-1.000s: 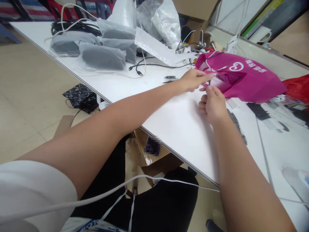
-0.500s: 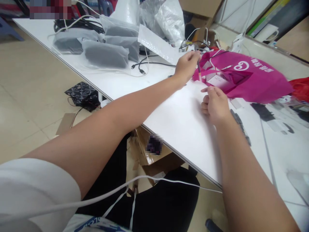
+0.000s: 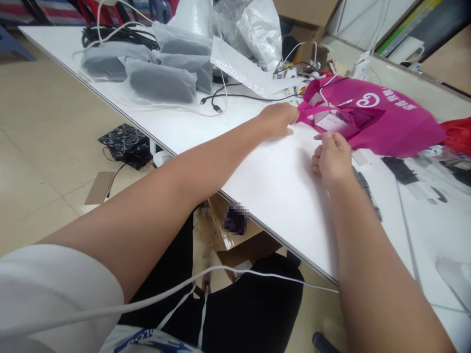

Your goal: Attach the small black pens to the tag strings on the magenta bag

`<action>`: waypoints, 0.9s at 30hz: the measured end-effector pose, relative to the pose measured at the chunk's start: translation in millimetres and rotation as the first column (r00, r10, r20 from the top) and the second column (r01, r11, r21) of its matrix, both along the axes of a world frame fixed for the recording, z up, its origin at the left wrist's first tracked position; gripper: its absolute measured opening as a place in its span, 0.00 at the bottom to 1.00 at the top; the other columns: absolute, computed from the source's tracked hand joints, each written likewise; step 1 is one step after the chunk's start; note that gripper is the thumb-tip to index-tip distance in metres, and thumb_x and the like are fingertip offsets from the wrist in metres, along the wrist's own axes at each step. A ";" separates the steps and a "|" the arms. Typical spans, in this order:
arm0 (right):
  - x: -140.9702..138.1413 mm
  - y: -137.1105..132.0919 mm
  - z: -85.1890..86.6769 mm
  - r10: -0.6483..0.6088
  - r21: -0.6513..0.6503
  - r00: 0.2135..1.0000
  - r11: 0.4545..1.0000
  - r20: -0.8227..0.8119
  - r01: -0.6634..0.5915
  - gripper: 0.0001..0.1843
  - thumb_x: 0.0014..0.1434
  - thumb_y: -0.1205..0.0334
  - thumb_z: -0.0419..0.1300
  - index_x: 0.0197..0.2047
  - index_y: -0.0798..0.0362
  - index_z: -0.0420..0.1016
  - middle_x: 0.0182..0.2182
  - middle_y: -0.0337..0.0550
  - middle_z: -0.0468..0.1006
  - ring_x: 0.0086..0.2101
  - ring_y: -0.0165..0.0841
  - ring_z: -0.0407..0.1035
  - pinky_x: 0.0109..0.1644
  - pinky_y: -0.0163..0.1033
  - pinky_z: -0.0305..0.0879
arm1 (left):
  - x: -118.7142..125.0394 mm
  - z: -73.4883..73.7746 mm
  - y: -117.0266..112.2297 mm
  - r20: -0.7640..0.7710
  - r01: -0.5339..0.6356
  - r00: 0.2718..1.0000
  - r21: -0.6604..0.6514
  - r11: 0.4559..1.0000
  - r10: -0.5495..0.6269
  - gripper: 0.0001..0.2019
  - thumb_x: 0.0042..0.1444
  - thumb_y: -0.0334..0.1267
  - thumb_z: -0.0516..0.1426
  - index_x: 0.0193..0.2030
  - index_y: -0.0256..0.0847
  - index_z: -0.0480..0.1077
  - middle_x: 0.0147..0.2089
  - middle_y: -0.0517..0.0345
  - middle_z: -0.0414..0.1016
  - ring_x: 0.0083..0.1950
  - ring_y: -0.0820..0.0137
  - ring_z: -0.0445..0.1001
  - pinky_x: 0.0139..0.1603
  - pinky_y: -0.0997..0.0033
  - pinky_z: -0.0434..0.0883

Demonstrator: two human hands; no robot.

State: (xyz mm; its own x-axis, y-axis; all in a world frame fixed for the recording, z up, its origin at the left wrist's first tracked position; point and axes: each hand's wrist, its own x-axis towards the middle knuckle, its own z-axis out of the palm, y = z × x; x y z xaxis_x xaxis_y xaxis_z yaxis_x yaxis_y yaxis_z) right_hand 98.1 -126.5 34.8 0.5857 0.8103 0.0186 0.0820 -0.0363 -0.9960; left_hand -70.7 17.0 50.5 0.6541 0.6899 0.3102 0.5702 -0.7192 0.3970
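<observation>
My left hand (image 3: 278, 119) is low over the white table (image 3: 272, 171), beside the strap of a pink bag (image 3: 401, 122). Its thumb sticks out apart from the fingers, which bend down and are partly hidden; I see nothing in it. My right hand (image 3: 333, 157) hovers over the table in front of the bag, with its fingers curled and one digit pointing left. Whatever may be inside that grip is hidden. A white box (image 3: 331, 121) shows at the bag's opening, a little beyond my right hand.
Grey wrapped packages (image 3: 162, 81) and a black cable (image 3: 217, 105) occupy the table's far left. Clear plastic bags (image 3: 259, 34) stand behind them. A white cable (image 3: 221, 268) crosses before my lap, and a cardboard box (image 3: 217, 220) sits under the table edge.
My left hand has come down and slightly left, towards the tabletop. The thin dark stick held in it before is out of sight. My right hand has shifted slightly right.
</observation>
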 end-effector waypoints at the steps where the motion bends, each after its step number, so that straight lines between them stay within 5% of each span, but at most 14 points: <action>1: -3.2 -0.3 1.7 -0.014 0.001 0.999 1.000 -0.031 0.014 0.14 0.87 0.58 0.66 0.43 0.41 0.75 0.23 0.27 0.58 0.20 0.29 0.45 0.21 0.33 0.41 | -1.9 0.6 3.3 0.032 -0.012 0.999 -0.005 1.000 0.012 0.11 0.74 0.42 0.73 0.59 0.58 0.94 0.56 0.48 0.96 0.70 0.44 0.87 0.71 0.46 0.78; 6: -7.6 -0.7 14.5 -0.175 -0.057 0.964 0.984 -0.201 0.167 0.12 0.88 0.66 0.56 0.48 0.43 0.73 0.26 0.27 0.71 0.19 0.28 0.61 0.18 0.26 0.51 | -2.1 4.2 1.9 0.170 0.006 0.985 0.014 1.000 -0.008 0.11 0.81 0.41 0.66 0.59 0.47 0.92 0.61 0.42 0.95 0.70 0.45 0.87 0.70 0.46 0.77; 9: 6.4 -0.6 22.9 -0.246 -0.092 0.880 0.969 -0.407 0.228 0.15 0.85 0.71 0.52 0.45 0.43 0.67 0.27 0.28 0.72 0.18 0.26 0.58 0.16 0.26 0.45 | 1.7 6.8 2.1 0.279 0.024 0.960 -0.001 1.000 -0.023 0.14 0.86 0.42 0.59 0.53 0.46 0.89 0.60 0.41 0.93 0.65 0.45 0.85 0.69 0.43 0.76; 13: 28.7 -0.7 27.5 -0.208 -0.037 0.715 0.968 -0.667 0.246 0.24 0.87 0.75 0.39 0.40 0.43 0.60 0.24 0.27 0.62 0.15 0.22 0.50 0.14 0.24 0.43 | 5.1 7.0 13.5 0.494 -0.019 0.868 -0.068 0.997 0.050 0.20 0.90 0.43 0.54 0.39 0.55 0.71 0.52 0.45 0.90 0.55 0.55 0.72 0.67 0.44 0.71; 16: 39.6 5.1 22.5 -0.144 0.009 0.668 0.975 -0.730 0.220 0.26 0.86 0.77 0.42 0.37 0.44 0.61 0.23 0.28 0.63 0.15 0.21 0.56 0.15 0.21 0.53 | 7.0 2.9 13.6 0.629 0.026 0.776 -0.094 0.995 0.039 0.23 0.92 0.44 0.54 0.37 0.56 0.59 0.46 0.48 0.85 0.52 0.59 0.65 0.68 0.45 0.69; 20: 44.8 21.4 12.6 -0.071 0.067 0.686 0.983 -0.724 0.173 0.23 0.79 0.81 0.53 0.38 0.45 0.73 0.25 0.32 0.73 0.19 0.25 0.70 0.21 0.22 0.72 | 12.6 -1.9 -12.1 0.617 0.283 0.765 -0.067 0.957 -0.184 0.20 0.89 0.57 0.61 0.44 0.52 0.74 0.43 0.50 0.82 0.51 0.56 0.71 0.64 0.45 0.70; 23: 39.2 28.6 9.0 -0.015 0.131 0.710 0.980 -0.704 0.152 0.23 0.81 0.81 0.54 0.47 0.44 0.83 0.29 0.35 0.80 0.26 0.28 0.80 0.30 0.26 0.85 | 21.2 -2.7 -34.8 0.486 0.368 0.827 -0.092 0.925 -0.281 0.09 0.81 0.51 0.68 0.52 0.50 0.83 0.44 0.50 0.84 0.54 0.52 0.81 0.61 0.48 0.72; 27: 20.2 22.2 9.8 0.043 0.183 0.745 0.977 -0.666 0.108 0.23 0.87 0.76 0.53 0.52 0.44 0.86 0.35 0.38 0.86 0.32 0.30 0.85 0.37 0.29 0.90 | 33.0 -5.4 -43.3 0.443 0.360 0.858 -0.155 0.920 -0.261 0.04 0.77 0.42 0.70 0.48 0.49 0.84 0.45 0.49 0.86 0.59 0.50 0.87 0.62 0.51 0.76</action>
